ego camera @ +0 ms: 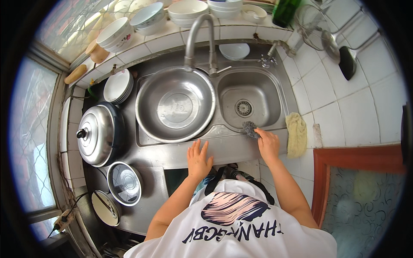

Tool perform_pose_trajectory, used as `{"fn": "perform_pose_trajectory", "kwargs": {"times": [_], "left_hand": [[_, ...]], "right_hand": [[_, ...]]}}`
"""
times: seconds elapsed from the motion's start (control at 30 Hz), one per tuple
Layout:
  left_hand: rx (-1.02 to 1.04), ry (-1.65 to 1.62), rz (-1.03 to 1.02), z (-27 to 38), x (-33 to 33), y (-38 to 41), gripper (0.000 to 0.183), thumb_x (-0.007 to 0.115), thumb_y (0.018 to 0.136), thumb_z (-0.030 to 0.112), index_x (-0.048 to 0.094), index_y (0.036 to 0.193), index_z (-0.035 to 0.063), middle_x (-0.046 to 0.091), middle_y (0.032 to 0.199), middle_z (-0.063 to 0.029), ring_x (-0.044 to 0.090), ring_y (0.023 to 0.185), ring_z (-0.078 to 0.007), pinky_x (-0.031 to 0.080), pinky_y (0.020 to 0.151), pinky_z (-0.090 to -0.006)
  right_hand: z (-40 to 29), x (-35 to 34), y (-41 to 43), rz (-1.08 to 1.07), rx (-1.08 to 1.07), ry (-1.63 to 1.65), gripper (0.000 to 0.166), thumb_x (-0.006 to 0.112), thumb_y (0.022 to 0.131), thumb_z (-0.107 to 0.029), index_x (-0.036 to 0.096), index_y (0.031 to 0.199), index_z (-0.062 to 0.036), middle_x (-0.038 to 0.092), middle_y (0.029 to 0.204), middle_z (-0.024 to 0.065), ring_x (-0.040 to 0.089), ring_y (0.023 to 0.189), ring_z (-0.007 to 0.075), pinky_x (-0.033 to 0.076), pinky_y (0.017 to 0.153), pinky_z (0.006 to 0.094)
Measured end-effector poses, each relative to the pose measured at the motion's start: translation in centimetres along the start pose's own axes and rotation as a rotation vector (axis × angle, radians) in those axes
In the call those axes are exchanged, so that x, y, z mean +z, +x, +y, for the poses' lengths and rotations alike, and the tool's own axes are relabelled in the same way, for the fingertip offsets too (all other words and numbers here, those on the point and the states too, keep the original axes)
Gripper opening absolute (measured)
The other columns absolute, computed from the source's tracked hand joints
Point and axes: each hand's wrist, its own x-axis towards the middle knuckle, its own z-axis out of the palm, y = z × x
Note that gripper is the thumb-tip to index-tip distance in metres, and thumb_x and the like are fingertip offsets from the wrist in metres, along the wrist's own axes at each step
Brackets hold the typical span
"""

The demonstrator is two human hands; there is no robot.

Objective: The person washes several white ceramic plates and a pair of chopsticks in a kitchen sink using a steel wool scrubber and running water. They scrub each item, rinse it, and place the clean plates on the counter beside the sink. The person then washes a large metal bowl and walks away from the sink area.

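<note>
Between the fingertips of my right hand (269,143) is a grey steel wool scourer (250,129), held at the front rim of the small sink basin (255,93). That basin shows bare metal around its round drain strainer (243,108). My left hand (199,163) is spread, palm down, at the front ledge of the stainless steel sink (226,148); whether it presses on the metal I cannot tell. Beyond it, a wide stainless steel basin (176,104) sits in the larger sink bowl, under the curved faucet (209,42).
Left of the sink stand a lidded pot (96,135), stacked plates (117,85), a metal bowl (125,183) and a cream bowl (105,208) with chopsticks. Stacked bowls (187,11) line the back ledge. A yellow cloth (296,135) drapes over the right edge; utensils (348,61) hang on the tiles.
</note>
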Motion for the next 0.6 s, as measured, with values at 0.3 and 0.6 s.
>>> {"fn": "perform_pose_trajectory", "kwargs": {"times": [0.3, 0.6], "left_hand": [[-0.008, 0.005, -0.005, 6.9, 3.0, -2.9, 0.06, 0.063, 0.077, 0.021, 0.041, 0.131, 0.0095, 0.032, 0.137, -0.0214, 0.029, 0.127, -0.0381, 0.022, 0.105, -0.0489], [-0.182, 0.007, 0.1, 6.9, 3.0, -8.3, 0.056, 0.063, 0.078, 0.028, 0.045, 0.128, 0.0113, 0.036, 0.134, -0.0201, 0.033, 0.124, -0.0365, 0.023, 0.104, -0.0485]], "right_hand": [[8.0, -3.8, -7.1, -0.149, 0.029, -0.213, 0.043, 0.064, 0.074, -0.014, 0.053, 0.116, -0.0129, 0.049, 0.125, 0.007, 0.047, 0.112, 0.0266, 0.034, 0.093, 0.0414], [-1.0, -3.8, -5.9, -0.288, -0.313, 0.154, 0.046, 0.064, 0.076, -0.017, 0.051, 0.12, -0.0099, 0.041, 0.131, 0.0129, 0.041, 0.116, 0.0327, 0.032, 0.096, 0.0438]]}}
